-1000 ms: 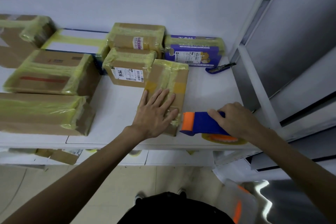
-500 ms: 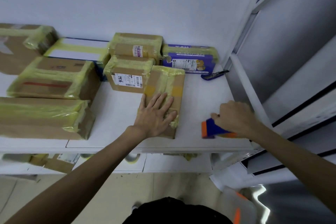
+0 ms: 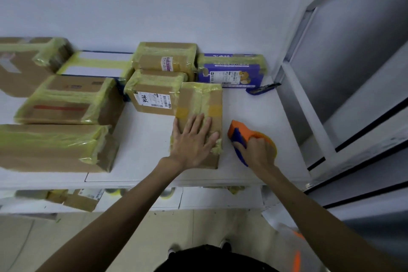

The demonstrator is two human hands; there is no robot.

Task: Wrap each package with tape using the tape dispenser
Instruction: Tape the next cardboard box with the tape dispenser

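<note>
Tape dispenser (image 3: 238,133) now nearer package (image 3: 199,99) (slim gap)

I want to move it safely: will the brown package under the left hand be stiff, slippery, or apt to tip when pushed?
Probably stiff: the package shows straight cardboard edges under the flat left hand. Its glossy tape may slide on the smooth table. Lying flat and low, it seems unlikely to tip.
</note>
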